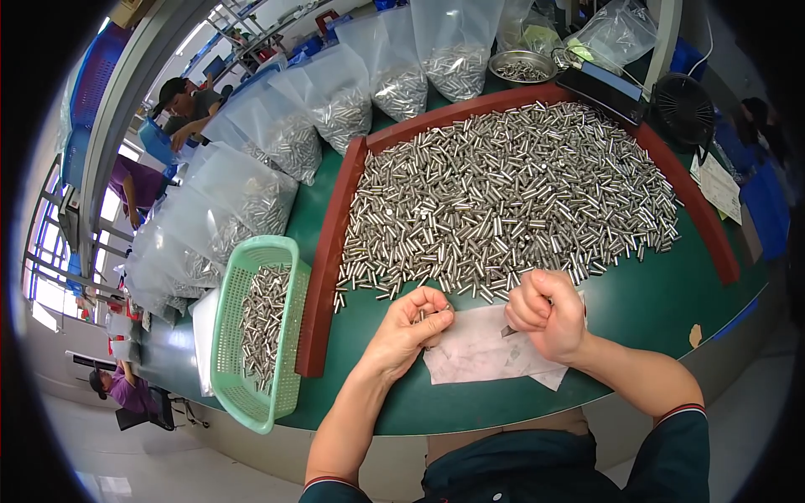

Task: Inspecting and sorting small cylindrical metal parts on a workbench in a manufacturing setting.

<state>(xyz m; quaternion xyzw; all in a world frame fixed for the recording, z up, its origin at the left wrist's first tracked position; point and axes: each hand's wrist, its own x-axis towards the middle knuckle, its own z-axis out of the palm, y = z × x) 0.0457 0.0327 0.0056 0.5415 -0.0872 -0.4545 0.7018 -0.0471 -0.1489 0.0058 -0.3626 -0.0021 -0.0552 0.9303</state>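
Observation:
My left hand (409,329) is closed around several small silver metal cylinders, pinching them at the fingertips above a white paper sheet (478,350). My right hand (545,313) is curled into a loose fist over the same sheet, with a small dark pointed tool tip showing under its fingers. Just beyond both hands lies a big heap of silver metal cylinders (511,197), spread on the green table (654,302) inside a brown three-sided frame (323,251).
A green plastic basket (231,335) with more cylinders stands at my left. Clear plastic bags of cylinders (335,109) line the table's far left edge. A metal bowl (521,65), a dark scale and a black fan (683,109) stand at the back right. Other people work at the far left.

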